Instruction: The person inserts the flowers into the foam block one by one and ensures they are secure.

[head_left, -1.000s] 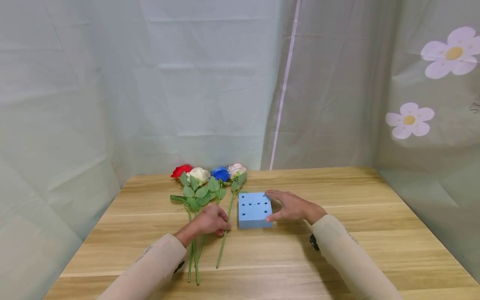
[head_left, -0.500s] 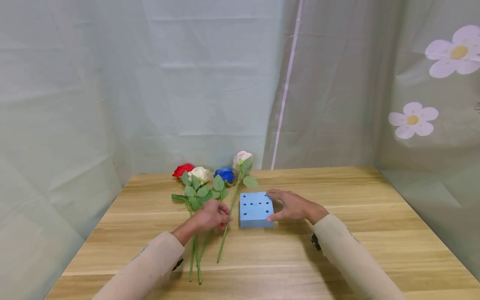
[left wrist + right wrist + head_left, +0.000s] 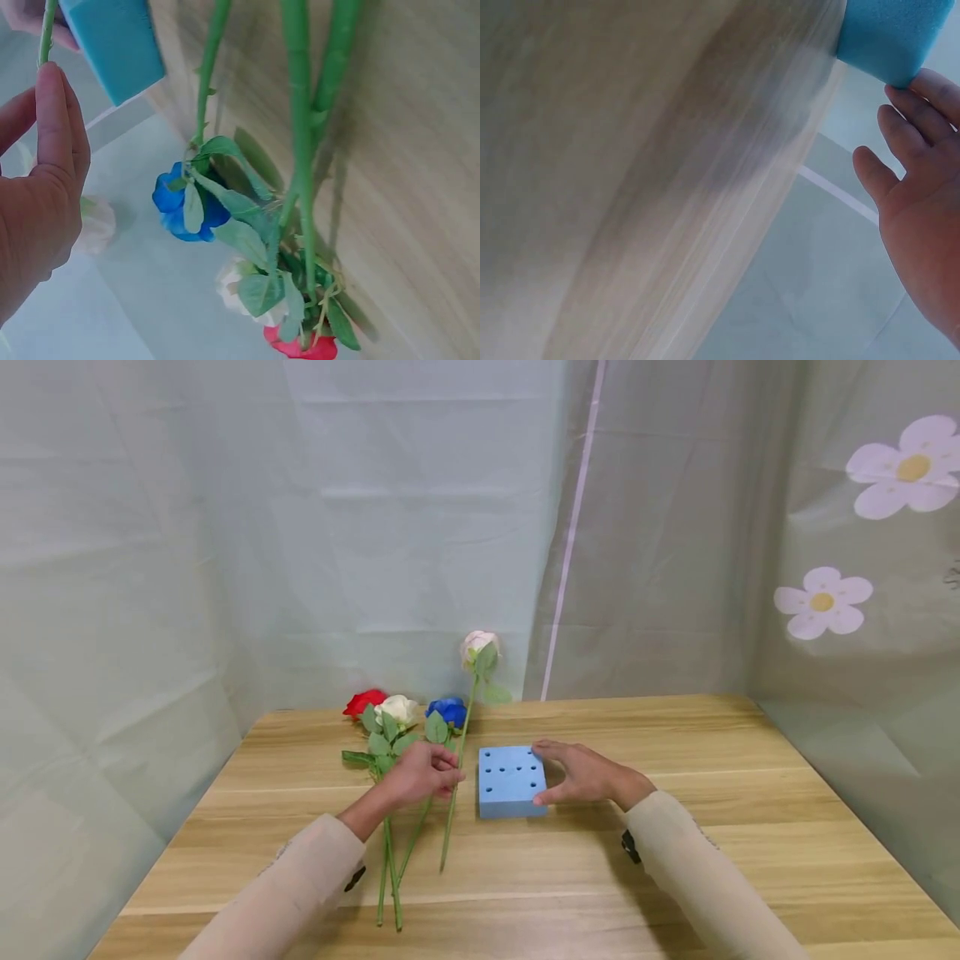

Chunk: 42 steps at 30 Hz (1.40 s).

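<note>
My left hand (image 3: 423,772) pinches the green stem of a pale pink rose (image 3: 480,647), which leans with its bloom raised above the table's back edge. In the left wrist view that stem (image 3: 46,34) runs up from the fingertips of my left hand (image 3: 45,165). Just right of the stem stands a light blue block (image 3: 512,783) with several holes in its top. My right hand (image 3: 588,774) rests against the block's right side, thumb and fingers spread. The right wrist view shows fingertips of my right hand (image 3: 922,180) at the block's edge (image 3: 892,37).
Left of the block lie a blue rose (image 3: 447,711), a white rose (image 3: 398,710) and a red rose (image 3: 364,702), their stems crossing toward the front of the wooden table (image 3: 675,877). Curtains (image 3: 390,527) hang behind the table and on both sides.
The pale pink rose has been lifted off the table in my left hand, its bloom rising and its stem end moving back. My right hand has stayed at the block.
</note>
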Each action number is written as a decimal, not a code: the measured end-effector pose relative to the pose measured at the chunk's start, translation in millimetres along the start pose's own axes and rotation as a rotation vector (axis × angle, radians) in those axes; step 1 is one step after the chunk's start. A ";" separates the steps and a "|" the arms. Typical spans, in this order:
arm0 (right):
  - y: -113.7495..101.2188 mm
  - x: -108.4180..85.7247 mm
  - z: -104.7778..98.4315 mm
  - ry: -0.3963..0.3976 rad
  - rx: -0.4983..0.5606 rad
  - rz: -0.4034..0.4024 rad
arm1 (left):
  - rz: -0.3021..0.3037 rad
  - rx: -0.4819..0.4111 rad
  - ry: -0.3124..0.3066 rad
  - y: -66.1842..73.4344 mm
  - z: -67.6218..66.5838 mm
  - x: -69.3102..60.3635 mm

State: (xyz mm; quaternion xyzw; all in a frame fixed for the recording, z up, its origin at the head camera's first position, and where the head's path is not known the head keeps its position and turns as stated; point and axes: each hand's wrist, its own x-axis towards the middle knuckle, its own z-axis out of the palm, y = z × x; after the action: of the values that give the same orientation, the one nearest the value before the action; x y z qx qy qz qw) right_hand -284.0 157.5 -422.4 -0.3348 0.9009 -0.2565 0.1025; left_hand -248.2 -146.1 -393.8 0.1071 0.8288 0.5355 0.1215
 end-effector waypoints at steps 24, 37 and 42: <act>1.3 -1.3 -0.2 0.006 0.004 -0.010 | 0.072 -0.059 0.028 34.7 -1.7 15.0; 0.4 0.8 0.0 0.009 -0.017 -0.025 | 0.091 -0.084 0.064 52.4 -1.8 24.7; 2.6 1.4 0.2 0.014 -0.037 -0.030 | 0.081 -0.077 0.084 61.8 -1.2 26.2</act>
State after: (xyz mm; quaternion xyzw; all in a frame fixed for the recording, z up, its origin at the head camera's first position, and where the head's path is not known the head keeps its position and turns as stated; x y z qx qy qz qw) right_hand -286.4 158.1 -424.0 -0.3485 0.9010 -0.2436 0.0863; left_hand -270.5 -114.1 -339.2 0.1133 0.8070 0.5755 0.0690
